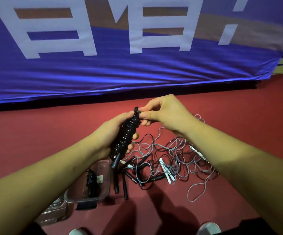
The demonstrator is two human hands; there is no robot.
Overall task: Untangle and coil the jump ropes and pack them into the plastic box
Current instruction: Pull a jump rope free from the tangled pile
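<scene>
A tightly coiled black jump rope (126, 133) is held above the red floor (35, 133) in the left hand (110, 134), fingers (134, 136) curled round it, while its top end is pinched by the right hand (164, 114). A second coiled rope (91, 181) is seen inside the clear plastic box (106, 184), beside a tangle of grey and black ropes (171, 160).

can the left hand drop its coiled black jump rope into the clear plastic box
Probably yes: the clear plastic box lies open below the left hand, with room beside the black coil inside. The right hand, pinching the top of the coiled black jump rope, must let go.
</scene>
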